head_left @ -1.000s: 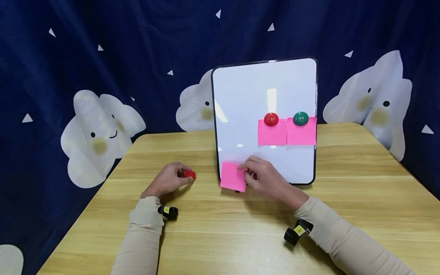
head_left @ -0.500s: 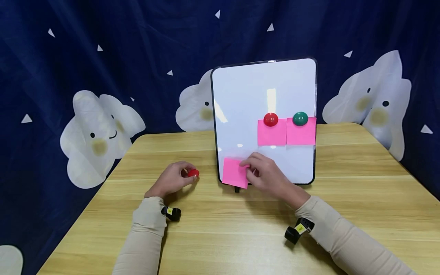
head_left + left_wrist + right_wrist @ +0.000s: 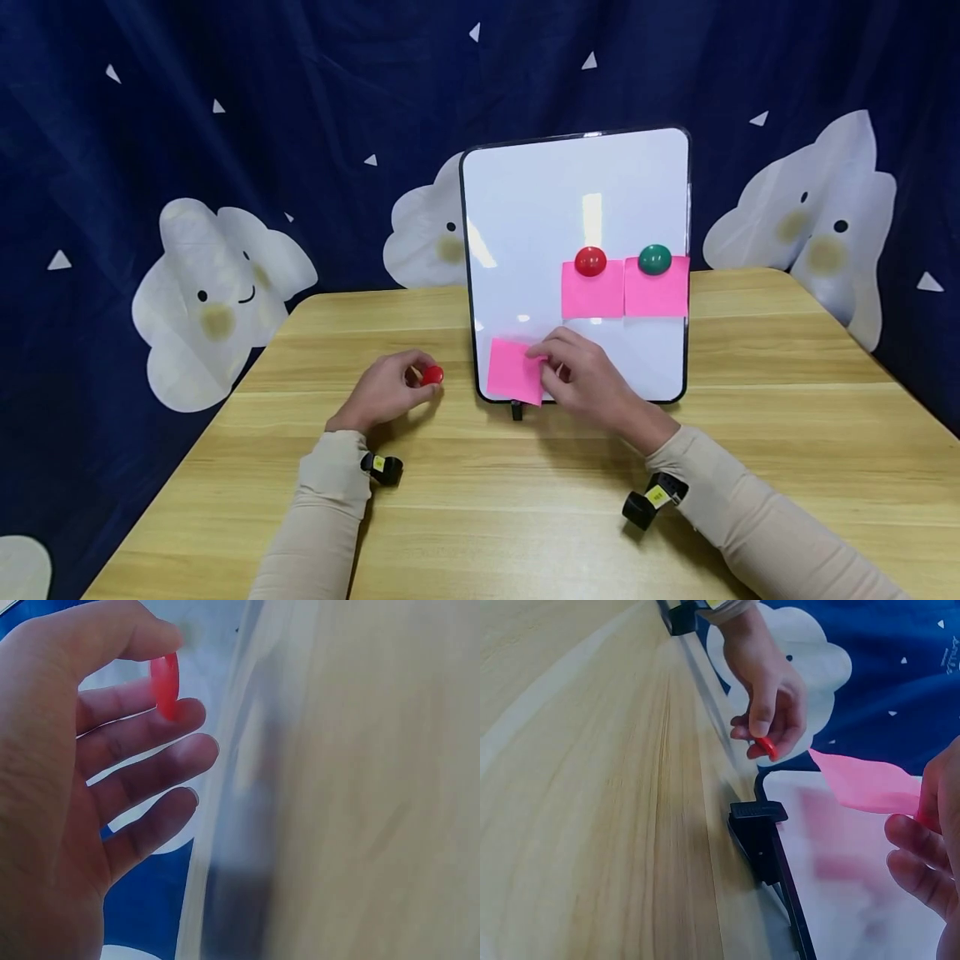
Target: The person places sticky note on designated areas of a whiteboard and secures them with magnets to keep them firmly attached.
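Note:
Between thumb and fingers, my left hand [image 3: 386, 390] pinches a round red magnet [image 3: 432, 375], left of the whiteboard [image 3: 517, 242]. The left wrist view shows this red magnet [image 3: 166, 686] edge-on at the fingertips. My right hand [image 3: 588, 379] pinches the right edge of a pink sticky note [image 3: 514, 371] in front of the board's lower left. In the right wrist view that pink note [image 3: 866, 784] stands off the board, slightly bent. Higher on the board, a red magnet [image 3: 590, 262] and a green magnet [image 3: 655, 259] sit over two more pink notes.
The whiteboard stands upright on the wooden table [image 3: 465, 517], with a black foot [image 3: 517, 410] at its lower edge. A dark blue curtain [image 3: 337, 75] with cloud faces hangs behind. Each wrist wears a small black camera.
My left hand has moved right with the red magnet, closer to the whiteboard. My right hand has raised the pink note slightly and shifted it a little right.

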`<state>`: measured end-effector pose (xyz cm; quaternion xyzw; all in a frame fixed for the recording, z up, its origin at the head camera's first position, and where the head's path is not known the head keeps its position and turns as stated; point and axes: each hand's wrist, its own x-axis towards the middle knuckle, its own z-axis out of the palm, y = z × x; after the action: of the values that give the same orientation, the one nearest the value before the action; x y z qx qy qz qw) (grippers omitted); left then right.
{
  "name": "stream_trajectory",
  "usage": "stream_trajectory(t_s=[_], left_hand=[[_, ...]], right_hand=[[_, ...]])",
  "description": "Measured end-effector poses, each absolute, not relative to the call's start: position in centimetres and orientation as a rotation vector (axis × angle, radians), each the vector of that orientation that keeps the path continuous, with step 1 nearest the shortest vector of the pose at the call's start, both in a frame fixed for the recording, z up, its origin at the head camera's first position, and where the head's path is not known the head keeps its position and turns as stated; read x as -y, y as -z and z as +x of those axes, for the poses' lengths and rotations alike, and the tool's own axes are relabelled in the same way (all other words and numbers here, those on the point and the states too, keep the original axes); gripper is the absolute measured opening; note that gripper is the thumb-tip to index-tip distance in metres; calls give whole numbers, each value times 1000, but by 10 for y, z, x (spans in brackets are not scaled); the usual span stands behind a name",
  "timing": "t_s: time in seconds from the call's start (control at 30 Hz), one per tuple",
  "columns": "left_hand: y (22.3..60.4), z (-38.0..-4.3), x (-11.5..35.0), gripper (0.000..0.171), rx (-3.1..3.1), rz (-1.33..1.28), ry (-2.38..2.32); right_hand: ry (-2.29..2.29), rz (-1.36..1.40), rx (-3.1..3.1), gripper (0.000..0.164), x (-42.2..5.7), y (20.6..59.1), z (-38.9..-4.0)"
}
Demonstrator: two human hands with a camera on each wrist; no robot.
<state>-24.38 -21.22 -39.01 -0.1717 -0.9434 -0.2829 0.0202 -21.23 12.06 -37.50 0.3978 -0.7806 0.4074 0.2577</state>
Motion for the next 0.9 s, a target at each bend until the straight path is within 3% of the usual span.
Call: stream_trajectory(t_s=[0.9], left_hand=[[390,-241,197,22,2874,-554,938]], right_hand=[[-1047,952,2014,26,-133,361,-220]])
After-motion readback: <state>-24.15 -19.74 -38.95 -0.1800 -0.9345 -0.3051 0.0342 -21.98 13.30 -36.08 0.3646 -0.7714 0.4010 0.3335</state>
